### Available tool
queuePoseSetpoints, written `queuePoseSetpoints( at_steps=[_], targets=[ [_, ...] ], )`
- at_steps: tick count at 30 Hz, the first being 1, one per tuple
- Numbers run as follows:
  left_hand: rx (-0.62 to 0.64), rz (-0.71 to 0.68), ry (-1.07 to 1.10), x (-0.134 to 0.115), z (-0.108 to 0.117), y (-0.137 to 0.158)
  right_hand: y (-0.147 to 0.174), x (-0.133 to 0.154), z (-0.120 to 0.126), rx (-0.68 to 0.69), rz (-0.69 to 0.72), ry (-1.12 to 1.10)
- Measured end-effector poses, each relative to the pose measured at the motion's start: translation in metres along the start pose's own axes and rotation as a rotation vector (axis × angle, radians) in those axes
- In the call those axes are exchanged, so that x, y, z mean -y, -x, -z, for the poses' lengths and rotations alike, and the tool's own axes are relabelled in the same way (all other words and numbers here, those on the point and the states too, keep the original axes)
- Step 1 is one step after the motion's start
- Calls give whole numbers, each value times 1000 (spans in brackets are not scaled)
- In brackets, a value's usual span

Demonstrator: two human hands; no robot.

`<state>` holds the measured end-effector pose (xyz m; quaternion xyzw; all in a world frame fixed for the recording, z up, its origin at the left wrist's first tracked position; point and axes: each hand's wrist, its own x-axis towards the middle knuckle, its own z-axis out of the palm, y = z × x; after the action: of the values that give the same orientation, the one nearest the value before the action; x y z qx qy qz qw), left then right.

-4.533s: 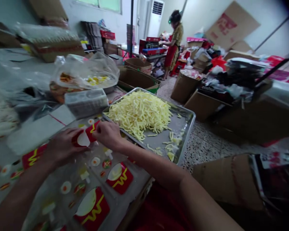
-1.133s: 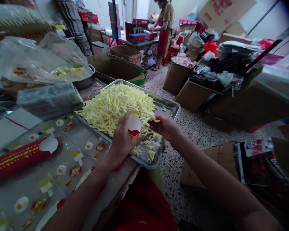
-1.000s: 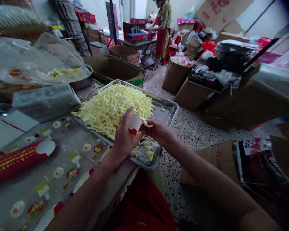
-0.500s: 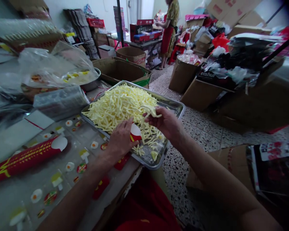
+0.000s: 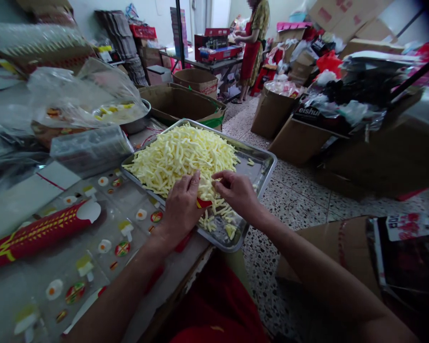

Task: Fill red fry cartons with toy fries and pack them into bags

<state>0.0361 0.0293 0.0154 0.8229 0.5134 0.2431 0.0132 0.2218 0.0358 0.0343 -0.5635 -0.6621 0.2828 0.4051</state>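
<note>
My left hand (image 5: 181, 204) is closed around a red fry carton (image 5: 203, 203), most of it hidden behind my fingers. Pale yellow French fries (image 5: 206, 189) stick out at the carton's mouth. My right hand (image 5: 239, 193) is beside them, thumb and fingers pinched on the fries at the opening. Both hands are over the near side of a metal tray (image 5: 271, 164), where a big heap of the same fries (image 5: 186, 150) is piled. A nested stack of red fry cartons (image 5: 45, 233) lies on the table to the left.
A patterned plastic cover (image 5: 93, 271) lies over the table. Behind the tray stand a clear plastic stack (image 5: 91, 147), a bagged metal bowl (image 5: 137, 125) and an open cardboard box (image 5: 178, 100). More boxes (image 5: 275, 112) stand at right. A person (image 5: 252, 47) works at a far table.
My right hand has come down and left with its fries, from above the heap to the carton's mouth. The carton, white inside before, now shows fries at its opening.
</note>
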Motion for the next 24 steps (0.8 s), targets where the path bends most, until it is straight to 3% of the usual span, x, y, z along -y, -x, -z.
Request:
queuePoseSetpoints(
  at_steps=[5,10,14,16,18,21,24],
  targets=[
    [37,41,-53,6,2,4,9,12,-10,88,34,-82],
    [-39,41,46,11,-2,7,12,9,-26,-30,20,-111],
    [-89,79,178,15,-9,8,12,10,-41,-24,-7,-135],
    [-118,87,242,17,-11,10,13,17,-49,31,54,-169],
    [-152,88,290,20,-12,12,12,25,-53,171,114,-264],
    [-163,77,344,25,-7,17,5,37,-48,321,232,-282],
    [-162,121,353,30,2,26,3,43,-32,159,256,-233]
  ],
)
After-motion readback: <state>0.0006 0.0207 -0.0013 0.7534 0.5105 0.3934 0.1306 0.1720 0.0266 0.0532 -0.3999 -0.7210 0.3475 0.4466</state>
